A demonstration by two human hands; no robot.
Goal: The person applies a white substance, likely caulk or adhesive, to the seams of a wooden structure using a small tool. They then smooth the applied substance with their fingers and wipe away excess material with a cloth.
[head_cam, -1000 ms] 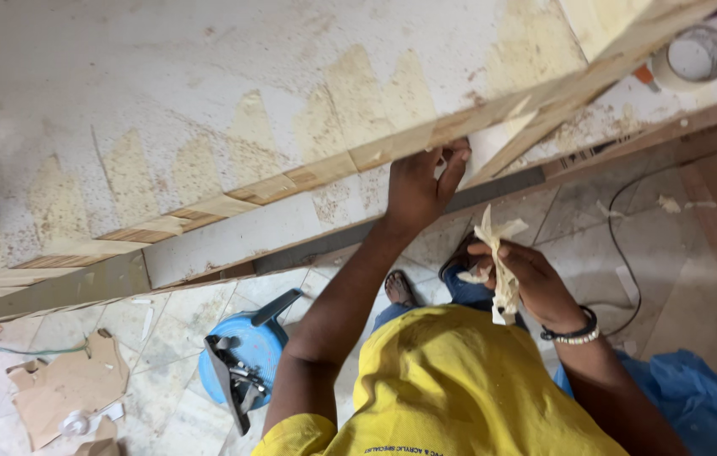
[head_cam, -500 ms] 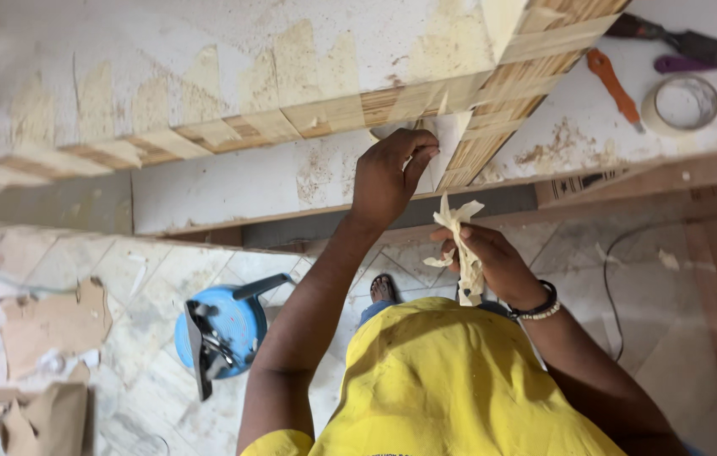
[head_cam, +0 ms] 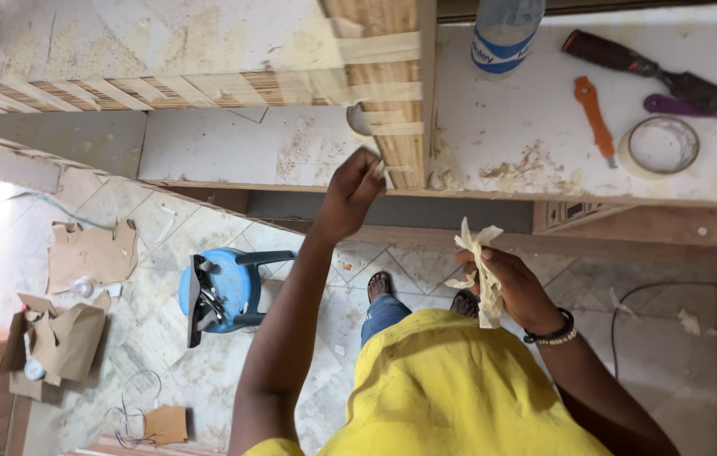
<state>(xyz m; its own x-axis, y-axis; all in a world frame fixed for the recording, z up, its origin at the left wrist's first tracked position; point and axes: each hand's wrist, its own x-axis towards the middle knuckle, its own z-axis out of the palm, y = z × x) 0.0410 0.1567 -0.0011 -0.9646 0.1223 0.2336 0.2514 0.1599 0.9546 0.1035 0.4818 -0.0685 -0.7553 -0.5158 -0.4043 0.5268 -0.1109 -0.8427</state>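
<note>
Masking-tape strips are lying across the striped wooden edge banding at the corner of the white worktop, and you are picking at the lowest one. Starting far left, torn cardboard is lying on the tiled floor beside a blue plastic stool. Your left hand is reaching up, fingertips pinching a strip end at the banding. Your right hand is closing around a crumpled wad of peeled tape, held well below the worktop. Farther right, an orange utility knife, a tape roll and a chisel are resting on the worktop.
</note>
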